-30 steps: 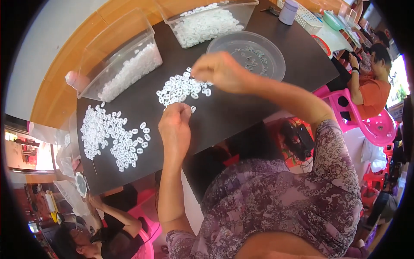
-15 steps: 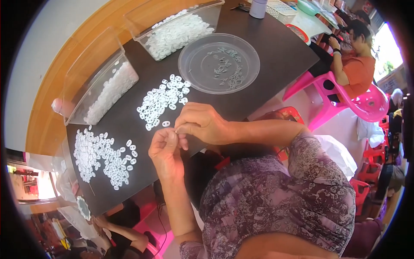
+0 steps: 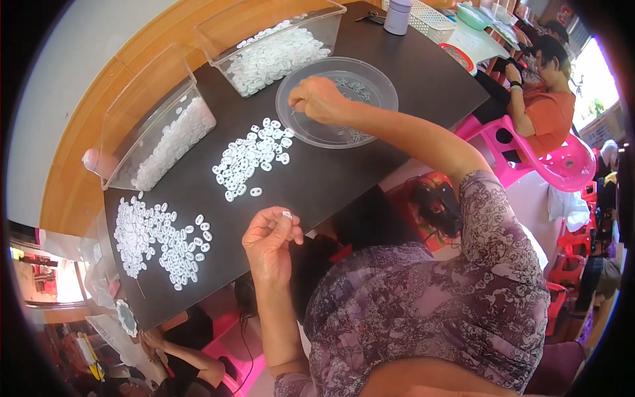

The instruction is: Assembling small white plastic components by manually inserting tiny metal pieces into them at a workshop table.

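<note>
Two bare hands are well apart at a dark table [image 3: 331, 182]. Nearest, at the table's near edge, the person's left hand [image 3: 268, 243] pinches a small white piece [image 3: 287, 215] between thumb and forefinger, its other fingers loosely curled. Beyond it lies a lone white oval [image 3: 256, 192] with two dark spots, just beside a loose pile of similar ovals [image 3: 246, 161]; two larger, merging heaps [image 3: 153, 238] spread to the left.

Farther out, the right hand [image 3: 321, 100] is over a clear round tray [image 3: 385, 109], fingers bent and tips drawn together; whether they grip anything cannot be told. Small greyish slivers [image 3: 354, 87] lie scattered in the tray. Behind stand two clear plastic bins, one [image 3: 129, 109] to the left and one [image 3: 325, 28] farther back, both part-filled with white pieces. A lavender bottle [image 3: 397, 16] and a white perforated basket [image 3: 431, 25] stand at the far end; past them sits a person in an orange shirt [image 3: 552, 119].
</note>
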Available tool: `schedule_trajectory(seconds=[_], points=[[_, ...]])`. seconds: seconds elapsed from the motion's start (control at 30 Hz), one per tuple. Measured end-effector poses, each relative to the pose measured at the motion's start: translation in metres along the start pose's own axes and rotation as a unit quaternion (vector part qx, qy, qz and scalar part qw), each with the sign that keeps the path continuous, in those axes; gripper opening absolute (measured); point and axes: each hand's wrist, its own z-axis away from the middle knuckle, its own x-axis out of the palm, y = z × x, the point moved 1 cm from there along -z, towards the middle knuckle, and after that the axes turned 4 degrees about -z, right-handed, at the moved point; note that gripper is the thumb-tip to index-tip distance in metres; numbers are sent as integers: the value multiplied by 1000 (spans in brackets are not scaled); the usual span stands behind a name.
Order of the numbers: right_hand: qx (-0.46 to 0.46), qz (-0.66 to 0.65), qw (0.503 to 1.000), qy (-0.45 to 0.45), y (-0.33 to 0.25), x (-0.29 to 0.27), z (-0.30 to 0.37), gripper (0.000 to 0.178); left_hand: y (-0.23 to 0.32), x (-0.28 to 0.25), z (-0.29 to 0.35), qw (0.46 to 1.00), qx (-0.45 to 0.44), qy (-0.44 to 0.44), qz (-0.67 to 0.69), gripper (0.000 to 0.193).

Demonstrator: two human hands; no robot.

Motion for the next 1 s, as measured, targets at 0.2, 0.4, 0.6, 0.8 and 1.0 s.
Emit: schedule_trajectory(seconds=[0.2, 0.4, 0.6, 0.8, 1.0], points=[[-11, 62, 996, -62, 17, 21, -9, 3, -2, -8, 4, 999, -5, 12, 30, 8], [-99, 124, 983, -93, 23, 30, -12, 10, -3, -11, 6, 999, -7, 27, 21, 11], [-80, 133, 984, -86, 29, 24, -7, 13, -3, -13, 1, 998, 6, 30, 47, 11], [41, -81, 992, -86, -48, -24, 11, 9, -1, -14, 7, 997, 22, 67, 44, 17], [87, -336, 924, -160, -119, -21, 54, 12, -3, -8, 9, 995, 33, 75, 55, 10]])
